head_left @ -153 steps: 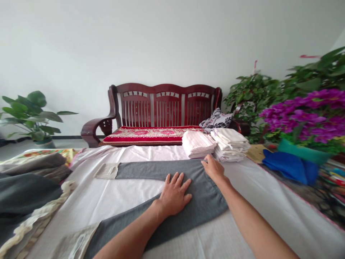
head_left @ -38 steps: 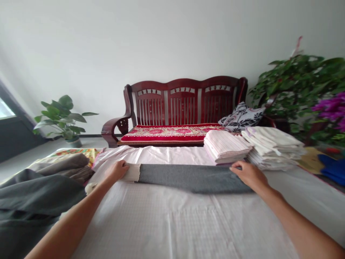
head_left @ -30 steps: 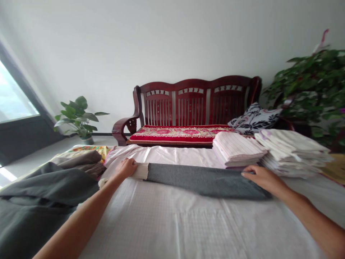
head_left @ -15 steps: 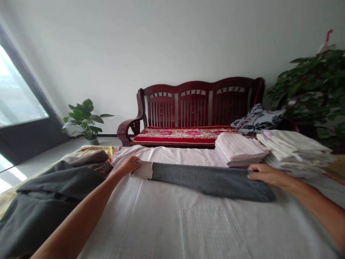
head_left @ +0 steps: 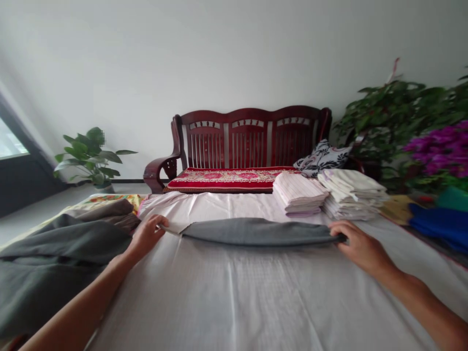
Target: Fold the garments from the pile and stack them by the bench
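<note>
A long, narrow folded grey garment (head_left: 252,231) with an off-white band at its left end stretches between my two hands, over the white sheet (head_left: 219,297). My left hand (head_left: 148,235) pinches the band's corner. At the other end my right hand (head_left: 360,244) is closed on the grey fabric, thumb below and fingers on top. The cloth sags slightly along its lower edge and looks lifted off the sheet. Beside my left forearm lies a loose heap of dark grey clothes (head_left: 62,263), with a brownish piece (head_left: 115,214) behind it.
Beyond the right hand stand a stack of pink striped cloths (head_left: 300,192) and a stack of cream cloths (head_left: 351,192). Blue fabric (head_left: 440,226) lies far right. A dark red wooden bench (head_left: 248,131) backs the wall, with potted plants (head_left: 89,156) on both sides.
The grey garment has gone from lying flat to being held taut between both hands. My right hand has shifted to its right end. The view has turned right.
</note>
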Tool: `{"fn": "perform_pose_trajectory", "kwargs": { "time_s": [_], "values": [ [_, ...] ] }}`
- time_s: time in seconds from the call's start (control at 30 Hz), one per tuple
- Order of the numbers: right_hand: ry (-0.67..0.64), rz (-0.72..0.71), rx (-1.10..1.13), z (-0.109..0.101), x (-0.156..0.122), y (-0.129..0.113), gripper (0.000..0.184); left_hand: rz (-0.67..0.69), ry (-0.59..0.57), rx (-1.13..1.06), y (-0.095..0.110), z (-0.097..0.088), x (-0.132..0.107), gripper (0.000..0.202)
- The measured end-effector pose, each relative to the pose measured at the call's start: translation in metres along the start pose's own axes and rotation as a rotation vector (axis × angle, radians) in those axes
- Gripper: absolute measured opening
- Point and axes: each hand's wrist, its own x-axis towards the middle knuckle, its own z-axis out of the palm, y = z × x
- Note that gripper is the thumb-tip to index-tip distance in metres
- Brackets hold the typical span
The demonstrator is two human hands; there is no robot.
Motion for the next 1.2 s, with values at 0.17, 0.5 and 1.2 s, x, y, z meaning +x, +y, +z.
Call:
{"fn": "perform_pose_trajectory", "kwargs": {
  "time_s": [0.17, 0.5, 1.2],
  "values": [
    [-0.089, -0.019, -0.047, 0.013, -0.036, 0.006, 0.031, 0.06, -0.143, 0.163, -0.004, 0.007, -0.03, 0.016],
    [-0.047, -0.051, -0.047, -0.002, -0.025, -0.01, 0.031, -0.389, -0.096, 0.024, -0.002, 0.003, -0.028, 0.038],
    [-0.051, -0.178, 0.167, 0.071, 0.006, -0.129, 0.017, -0.479, -0.067, -0.019, 0.021, -0.003, -0.041, 0.023]
  ]
}}
